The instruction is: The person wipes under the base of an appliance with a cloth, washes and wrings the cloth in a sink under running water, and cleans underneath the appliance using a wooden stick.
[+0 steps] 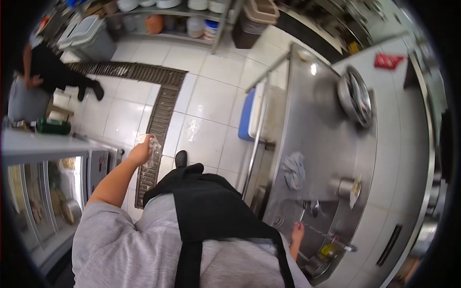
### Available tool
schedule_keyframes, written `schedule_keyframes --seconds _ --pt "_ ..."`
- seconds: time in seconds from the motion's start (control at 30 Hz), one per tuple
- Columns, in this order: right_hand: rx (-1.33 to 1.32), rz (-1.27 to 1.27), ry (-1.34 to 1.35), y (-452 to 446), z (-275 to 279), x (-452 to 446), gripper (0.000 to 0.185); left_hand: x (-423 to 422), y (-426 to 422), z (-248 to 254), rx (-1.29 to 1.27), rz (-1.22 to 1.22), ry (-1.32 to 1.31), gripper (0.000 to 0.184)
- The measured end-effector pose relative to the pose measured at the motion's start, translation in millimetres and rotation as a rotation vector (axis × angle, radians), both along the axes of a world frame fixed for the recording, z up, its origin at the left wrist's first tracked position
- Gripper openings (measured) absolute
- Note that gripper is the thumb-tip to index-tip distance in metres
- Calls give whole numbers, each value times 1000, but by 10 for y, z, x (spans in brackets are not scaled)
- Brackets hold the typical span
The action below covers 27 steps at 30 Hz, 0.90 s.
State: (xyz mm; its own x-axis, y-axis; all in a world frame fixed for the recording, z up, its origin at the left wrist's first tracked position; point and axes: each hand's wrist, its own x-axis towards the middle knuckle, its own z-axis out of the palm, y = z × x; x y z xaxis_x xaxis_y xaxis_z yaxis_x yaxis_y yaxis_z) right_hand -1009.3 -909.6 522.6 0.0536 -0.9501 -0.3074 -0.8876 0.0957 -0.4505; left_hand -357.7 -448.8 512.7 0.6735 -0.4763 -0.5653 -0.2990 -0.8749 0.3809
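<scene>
My left hand point(140, 152) is stretched out over the floor drain with its fingers closed on a crumpled white cloth point(153, 150). On the other side, my right hand point(297, 233) is low over the edge of the steel sink point(331, 211), fingers drawn together. A thin pale piece shows at its fingertips, too small to name. Inside the sink are a metal ladle-like bowl point(315, 208), a yellow-green item point(327, 250) and a metal pot point(317, 265). A grey-white rag point(294, 170) lies crumpled on the steel counter just beyond the sink.
The steel counter point(317, 115) carries a large metal bowl point(355, 98) and a metal container point(344, 187). A glass-front fridge point(48, 192) stands at left. Another person point(53, 69) is at far left. A grated drain point(165, 103) crosses the tiled floor; a brown bin point(249, 29) stands beyond.
</scene>
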Motion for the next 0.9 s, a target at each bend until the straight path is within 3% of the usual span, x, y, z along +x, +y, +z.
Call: schedule_keyframes --seconds 0.07,0.13,0.23,0.33,0.4,0.43,0.5,0.53,0.6,0.67,0.7,0.77,0.83,0.9 --pt "-161 132 319 -475 503 637 30 214 518 -28 7 140 -70 38" --pt "-640 343 439 -691 969 1581 29 361 994 -113 27 246 -85 27" --pt "-727 411 364 -1037 1280 2964 33 434 1545 -122 -117 426 -185 19" --pt "-750 579 216 -808 1529 4564 37 397 1909 -34 -303 687 -163 17" --pt "85 523 -266 -311 1722 5534 41 380 2073 3 -526 782 -125 13" --pt "97 564 -260 -236 1663 5920 41 382 2095 63 -585 825 -192 12" --pt "800 627 -718 -150 1466 6586 42 403 2141 107 -597 916 -310 13" --pt "823 519 -596 -184 1283 6934 37 437 2177 128 -611 965 -428 14" --pt "-62 1230 182 -275 677 7622 31 569 2212 226 -627 1127 -369 18" --pt "-83 1429 60 251 538 8370 30 733 2227 345 -798 1417 -355 22" --pt "-101 1576 -60 638 500 8733 28 797 2323 163 -935 1498 -350 23" --pt "212 1643 -104 1320 246 9464 29 1026 2294 393 -950 1687 -332 26" --pt "71 2129 -164 2388 276 10060 34 1231 2300 544 -1041 1846 -255 47" --pt "292 2375 -122 3628 636 10450 37 1380 2349 646 -1081 1866 -335 50"
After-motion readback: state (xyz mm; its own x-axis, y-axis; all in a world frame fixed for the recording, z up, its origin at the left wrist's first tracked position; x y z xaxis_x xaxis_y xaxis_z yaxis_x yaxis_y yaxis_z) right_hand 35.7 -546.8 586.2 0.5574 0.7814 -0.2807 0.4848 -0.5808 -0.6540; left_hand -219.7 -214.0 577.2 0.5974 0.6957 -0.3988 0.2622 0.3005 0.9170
